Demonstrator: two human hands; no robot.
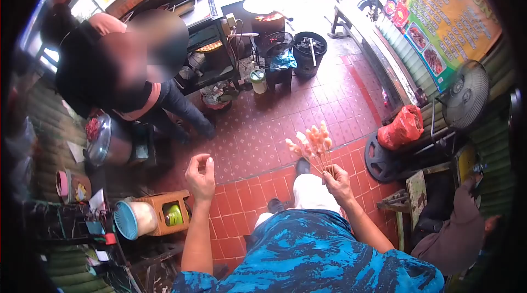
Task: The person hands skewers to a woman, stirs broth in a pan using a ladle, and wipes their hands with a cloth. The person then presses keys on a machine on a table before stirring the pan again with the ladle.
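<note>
We're over the red tile floor [236, 199]. Orange stool [160, 203] sits left, near our left hand [201, 179]; red bag [402, 127] is right of the skewers. Left hand is raised, half open, fingers loosely curled, thumb apart, holding nothing. Right hand [338, 184] is closed, pinching the thin stick ends. Skewers [314, 143] fan upward above it, pale pieces at the tips.
</note>
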